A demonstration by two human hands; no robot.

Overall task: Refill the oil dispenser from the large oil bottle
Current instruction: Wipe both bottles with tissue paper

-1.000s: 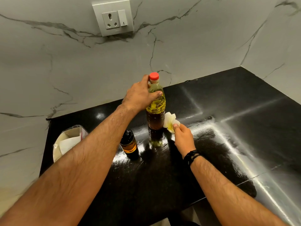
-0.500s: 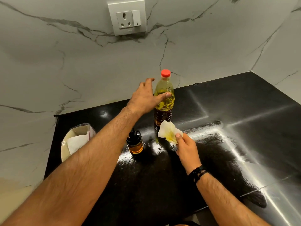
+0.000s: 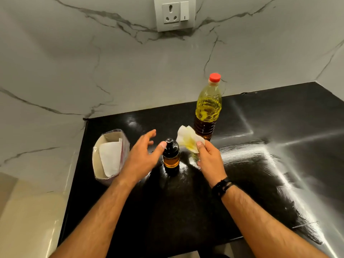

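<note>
Here the left hand [image 3: 141,157] reaches with fingers spread wide, gripping nothing; its thumb tip sits against the black pump top of the oil dispenser [image 3: 170,155], while the other fingers fan out beyond and to the left of it. The right hand [image 3: 209,159] pinches a crumpled, oil-stained tissue [image 3: 188,140] between thumb and forefinger, just to the right of the dispenser. The large oil bottle [image 3: 207,108] stands upright past the right fingertips, red cap [image 3: 214,77] on, apart from both hands. A tissue box [image 3: 109,155] lies beyond the back of the left hand.

Risks, as judged from this arrangement: the dispenser is small and its glass may carry an oil film, so a loose or one-sided closing of the left fingers could tip it or let it slip. The countertop [image 3: 260,174] looks smeared near the right hand, which would make any base slide easily. The tissue already looks soaked; wiping with it may spread oil rather than lift it, and oily fingers would then weaken the grip on either vessel.
</note>
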